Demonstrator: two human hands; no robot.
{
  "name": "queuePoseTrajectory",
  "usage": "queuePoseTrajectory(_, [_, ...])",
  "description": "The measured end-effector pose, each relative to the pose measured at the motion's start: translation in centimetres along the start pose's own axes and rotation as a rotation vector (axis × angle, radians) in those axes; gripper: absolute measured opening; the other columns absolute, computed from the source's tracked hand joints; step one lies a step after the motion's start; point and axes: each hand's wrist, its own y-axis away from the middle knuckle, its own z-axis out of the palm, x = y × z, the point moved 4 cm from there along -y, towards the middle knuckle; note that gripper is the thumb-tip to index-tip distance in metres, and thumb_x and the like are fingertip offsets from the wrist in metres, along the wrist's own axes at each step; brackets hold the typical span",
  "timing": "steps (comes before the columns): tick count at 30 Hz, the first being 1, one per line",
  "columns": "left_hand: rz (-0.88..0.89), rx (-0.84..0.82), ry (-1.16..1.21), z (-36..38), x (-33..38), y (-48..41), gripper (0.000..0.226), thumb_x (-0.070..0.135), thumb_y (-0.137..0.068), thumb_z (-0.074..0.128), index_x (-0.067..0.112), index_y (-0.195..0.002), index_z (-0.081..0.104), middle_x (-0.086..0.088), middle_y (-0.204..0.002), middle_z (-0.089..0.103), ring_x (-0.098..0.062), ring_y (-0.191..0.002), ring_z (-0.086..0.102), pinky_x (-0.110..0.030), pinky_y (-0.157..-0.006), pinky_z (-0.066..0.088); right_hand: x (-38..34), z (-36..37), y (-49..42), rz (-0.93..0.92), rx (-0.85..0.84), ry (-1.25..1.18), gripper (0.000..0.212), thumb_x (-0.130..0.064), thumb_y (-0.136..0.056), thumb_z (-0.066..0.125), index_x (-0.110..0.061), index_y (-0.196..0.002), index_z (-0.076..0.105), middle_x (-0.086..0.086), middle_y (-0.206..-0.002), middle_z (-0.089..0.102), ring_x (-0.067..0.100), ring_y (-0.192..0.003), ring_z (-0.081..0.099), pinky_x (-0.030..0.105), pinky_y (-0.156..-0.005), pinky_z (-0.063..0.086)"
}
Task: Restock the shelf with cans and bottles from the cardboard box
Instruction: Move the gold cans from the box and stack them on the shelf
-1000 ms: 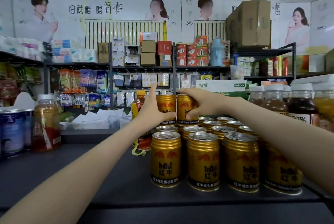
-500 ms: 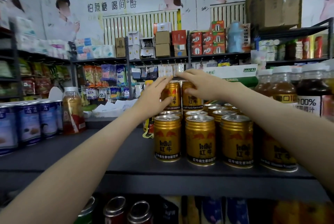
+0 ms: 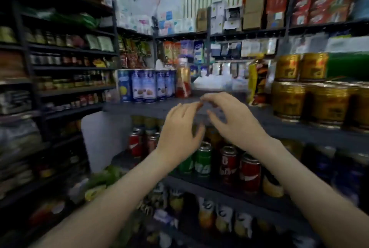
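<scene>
Both hands empty, left hand (image 3: 179,131) and right hand (image 3: 233,123) spread loosely before the shelf (image 3: 299,127), gold cans (image 3: 311,99) stacked right, box not visible, so probably best grabbing two cans per trip.

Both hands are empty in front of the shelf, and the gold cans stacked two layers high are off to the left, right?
Not quite: the head view shows the gold cans to the right. The left hand and right hand are indeed empty before the shelf.

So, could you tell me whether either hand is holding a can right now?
No, the left hand and right hand are both open and empty.
</scene>
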Motion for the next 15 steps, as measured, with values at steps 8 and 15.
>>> queuePoseTrajectory(8, [-0.359,-0.426,-0.217,-13.1,-9.8,25.4,0.042,0.017,-0.083,0.061,0.004,-0.123,0.057,-0.012,-0.114,0.064,-0.024,-0.103,0.06,-0.025,-0.083,0.045,-15.6,25.8,8.2,0.054,-0.458,-0.358,0.044,-0.014,-0.095,0.052,-0.018,-0.138,0.047,0.001,-0.133,0.051,0.018,-0.121,0.049,0.029,-0.094,0.043])
queuePoseTrajectory(15, [-0.647,-0.629,-0.39,-22.0,-16.8,40.0,0.046,0.014,-0.083,0.057,0.0,-0.128,0.053,-0.016,-0.118,0.062,-0.032,-0.105,0.062,-0.036,-0.085,0.051,-25.7,39.2,11.3,-0.136,-0.746,-0.462,0.04,-0.024,-0.098,0.05,-0.022,-0.137,0.045,-0.004,-0.132,0.05,0.013,-0.122,0.046,0.031,-0.097,0.044])
